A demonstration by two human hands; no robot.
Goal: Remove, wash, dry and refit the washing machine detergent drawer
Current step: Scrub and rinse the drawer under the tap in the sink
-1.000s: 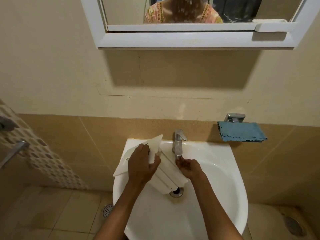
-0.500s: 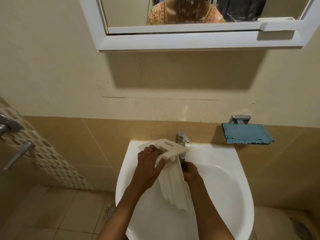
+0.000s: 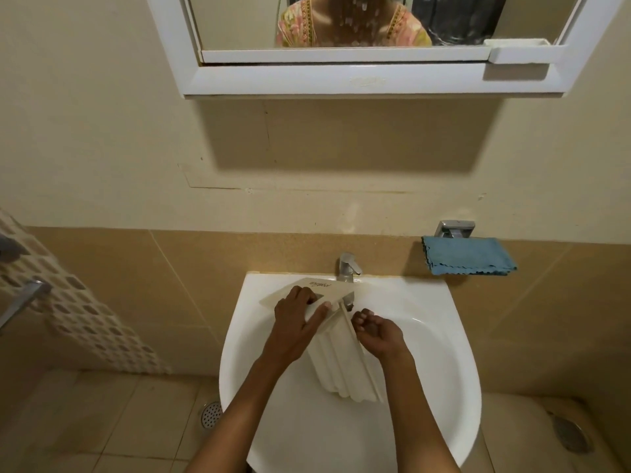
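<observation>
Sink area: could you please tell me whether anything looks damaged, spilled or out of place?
Nothing spilled or broken. The mirror is streaked with splash marks, and the wall paint below it shows a cracked seam.

Pretty dim, warm yellowish light coming from overhead. The mirror cabinet (image 3: 355,78) throws a big soft shadow down the wall (image 3: 85,131) under it. The white sink (image 3: 454,353) is the brightest bit, with a slight sheen along its right rim. Fisheye bends the edges, and the metal handle (image 3: 24,303) past the sink's left side is blurry.
</observation>
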